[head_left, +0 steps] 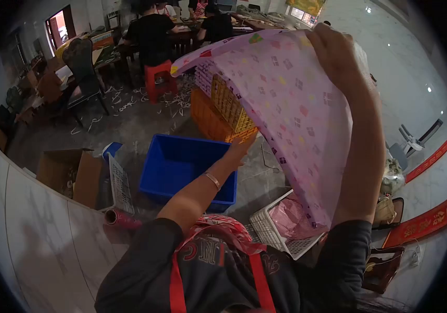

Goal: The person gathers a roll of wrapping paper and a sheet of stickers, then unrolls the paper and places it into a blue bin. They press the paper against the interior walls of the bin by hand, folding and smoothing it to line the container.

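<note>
My right hand (334, 55) is raised at the upper right, its fingers closed on the top edge of a pink printed cloth (291, 94). The cloth hangs spread out below that hand, its far left corner stretching over the crates. My left hand (242, 149), with a band on the wrist, reaches forward with fingers apart. It is near the lower edge of a yellow-orange crate (230, 107); whether it touches the crate I cannot tell. A blue plastic bin (187, 201) stands on the floor below my left forearm, its inside partly hidden by the arm.
A white basket (265, 221) with red-patterned cloth stands at the lower right. On the left are a cardboard box (85, 180) and another white basket (121, 182). Farther back are a red stool (159, 81), people at a table, and scraps strewn on the floor.
</note>
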A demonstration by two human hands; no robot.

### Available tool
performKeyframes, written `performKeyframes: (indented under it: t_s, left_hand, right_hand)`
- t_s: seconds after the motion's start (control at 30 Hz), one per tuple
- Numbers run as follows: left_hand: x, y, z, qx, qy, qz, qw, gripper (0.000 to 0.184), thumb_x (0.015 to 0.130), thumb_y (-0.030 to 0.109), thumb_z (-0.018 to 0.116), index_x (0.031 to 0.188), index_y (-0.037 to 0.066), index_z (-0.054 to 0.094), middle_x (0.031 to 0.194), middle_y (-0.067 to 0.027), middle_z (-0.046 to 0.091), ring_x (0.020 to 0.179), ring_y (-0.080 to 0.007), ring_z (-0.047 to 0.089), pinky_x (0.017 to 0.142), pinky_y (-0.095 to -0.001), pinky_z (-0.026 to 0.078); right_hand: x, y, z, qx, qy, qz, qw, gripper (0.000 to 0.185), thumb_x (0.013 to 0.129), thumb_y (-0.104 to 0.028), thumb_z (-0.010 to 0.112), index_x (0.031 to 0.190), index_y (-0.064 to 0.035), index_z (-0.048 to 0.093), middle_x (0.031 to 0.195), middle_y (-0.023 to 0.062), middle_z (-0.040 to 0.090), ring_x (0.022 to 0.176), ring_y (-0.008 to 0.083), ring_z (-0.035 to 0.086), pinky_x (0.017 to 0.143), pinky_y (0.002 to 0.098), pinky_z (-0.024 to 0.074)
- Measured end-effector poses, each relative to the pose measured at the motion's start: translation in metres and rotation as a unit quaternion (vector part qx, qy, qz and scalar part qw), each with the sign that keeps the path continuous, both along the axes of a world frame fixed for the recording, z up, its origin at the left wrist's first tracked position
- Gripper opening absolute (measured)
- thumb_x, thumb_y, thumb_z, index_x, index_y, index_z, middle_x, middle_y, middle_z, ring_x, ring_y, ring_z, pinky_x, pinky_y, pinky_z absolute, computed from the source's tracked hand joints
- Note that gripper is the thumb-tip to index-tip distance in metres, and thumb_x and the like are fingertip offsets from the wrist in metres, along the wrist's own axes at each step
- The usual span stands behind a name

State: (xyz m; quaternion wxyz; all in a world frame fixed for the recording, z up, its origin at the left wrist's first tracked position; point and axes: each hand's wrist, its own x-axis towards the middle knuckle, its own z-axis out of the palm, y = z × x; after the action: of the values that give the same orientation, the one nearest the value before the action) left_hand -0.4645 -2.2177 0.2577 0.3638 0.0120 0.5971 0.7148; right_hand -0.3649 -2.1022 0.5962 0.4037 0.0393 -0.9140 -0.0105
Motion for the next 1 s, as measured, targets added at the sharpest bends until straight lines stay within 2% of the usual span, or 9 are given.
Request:
performKeyframes:
  t_s: [0.13, 0.23, 0.3, 0.33, 0.47, 0.6, 0.77, 0.87, 1.0]
  left_hand:
    - [0.001, 0.037, 0.022, 0.040, 0.015, -0.048, 0.998, 0.074, 0.075, 0.060, 0.060, 0.128, 0.015, 0.035, 0.133, -0.0097, 0.037, 0.126, -0.0291, 0.032, 0.098, -0.0631, 0.020]
    - [0.016, 0.041, 0.051, 0.115, -0.025, 0.031, 0.993, 0.093, 0.070, 0.054, 0.069, 0.134, 0.005, 0.023, 0.133, -0.0197, 0.035, 0.119, -0.0308, 0.040, 0.093, -0.0589, 0.034]
    - [0.018, 0.043, 0.033, 0.193, -0.023, 0.076, 0.978, 0.088, 0.068, 0.041, 0.076, 0.129, 0.001, 0.028, 0.121, -0.0177, 0.047, 0.104, -0.0278, 0.054, 0.077, -0.0430, 0.050]
    - [0.020, 0.044, 0.024, 0.201, -0.026, 0.101, 0.974, 0.079, 0.067, 0.031, 0.078, 0.123, -0.002, 0.034, 0.103, -0.0133, 0.056, 0.082, -0.0225, 0.062, 0.055, -0.0288, 0.051]
    - [0.039, 0.005, 0.041, 0.154, 0.013, -0.015, 0.988, 0.041, 0.071, 0.022, 0.074, 0.099, 0.001, 0.051, 0.086, -0.0081, 0.059, 0.068, -0.0158, 0.060, 0.048, -0.0285, 0.046]
    - [0.049, -0.001, 0.013, 0.170, 0.017, -0.097, 0.981, 0.034, 0.076, 0.015, 0.067, 0.103, 0.003, 0.051, 0.090, -0.0070, 0.059, 0.075, -0.0189, 0.061, 0.057, -0.0331, 0.052]
    - [0.072, 0.029, 0.005, 0.281, -0.260, -0.053, 0.922, 0.035, 0.073, 0.015, 0.068, 0.101, -0.001, 0.053, 0.085, -0.0079, 0.059, 0.069, -0.0176, 0.059, 0.057, -0.0326, 0.049]
    - [0.107, 0.006, 0.076, 0.170, -0.129, -0.018, 0.977, 0.037, 0.075, 0.017, 0.069, 0.104, 0.001, 0.054, 0.087, -0.0066, 0.059, 0.072, -0.0171, 0.059, 0.059, -0.0340, 0.050]
    - [0.120, 0.029, 0.038, 0.222, -0.056, -0.196, 0.953, 0.045, 0.077, 0.025, 0.070, 0.111, 0.006, 0.049, 0.094, -0.0055, 0.059, 0.083, -0.0202, 0.059, 0.066, -0.0348, 0.052]
  right_hand:
    - [0.003, 0.006, 0.019, 0.008, 0.047, -0.051, 0.998, 0.032, 0.090, -0.033, 0.047, 0.082, -0.0027, 0.054, 0.070, 0.0178, 0.056, 0.065, 0.0341, 0.054, 0.062, 0.0399, 0.0419]
    - [0.017, 0.014, 0.030, -0.015, 0.040, -0.086, 0.995, 0.033, 0.090, -0.033, 0.048, 0.080, -0.0015, 0.053, 0.070, 0.0175, 0.054, 0.062, 0.0299, 0.050, 0.062, 0.0377, 0.0406]
    - [0.020, 0.041, 0.034, 0.008, 0.051, -0.123, 0.991, 0.035, 0.089, -0.032, 0.048, 0.077, 0.0003, 0.051, 0.069, 0.0171, 0.051, 0.061, 0.0273, 0.046, 0.062, 0.0358, 0.0397]
    - [0.025, 0.057, 0.038, -0.005, 0.035, -0.143, 0.989, 0.035, 0.089, -0.031, 0.048, 0.076, 0.0010, 0.050, 0.068, 0.0174, 0.050, 0.061, 0.0267, 0.045, 0.062, 0.0359, 0.0393]
    - [0.058, 0.098, 0.039, 0.006, 0.018, -0.202, 0.979, 0.034, 0.090, -0.028, 0.046, 0.074, 0.0025, 0.047, 0.068, 0.0178, 0.049, 0.060, 0.0263, 0.043, 0.062, 0.0362, 0.0381]
    - [0.098, 0.096, 0.058, -0.076, -0.029, -0.288, 0.954, 0.033, 0.091, -0.026, 0.044, 0.077, 0.0039, 0.047, 0.072, 0.0192, 0.051, 0.065, 0.0287, 0.047, 0.066, 0.0368, 0.0395]
    - [0.134, 0.074, 0.061, 0.038, -0.017, -0.366, 0.930, 0.035, 0.092, -0.028, 0.042, 0.082, 0.0041, 0.050, 0.078, 0.0211, 0.054, 0.070, 0.0332, 0.051, 0.068, 0.0393, 0.0399]
    - [0.174, 0.088, 0.078, 0.026, -0.049, -0.412, 0.910, 0.036, 0.092, -0.030, 0.040, 0.083, 0.0035, 0.050, 0.080, 0.0216, 0.055, 0.073, 0.0357, 0.051, 0.069, 0.0411, 0.0397]
    - [0.250, 0.099, 0.096, 0.073, -0.038, -0.468, 0.880, 0.036, 0.093, -0.029, 0.040, 0.082, 0.0039, 0.049, 0.076, 0.0216, 0.053, 0.070, 0.0339, 0.050, 0.068, 0.0397, 0.0392]
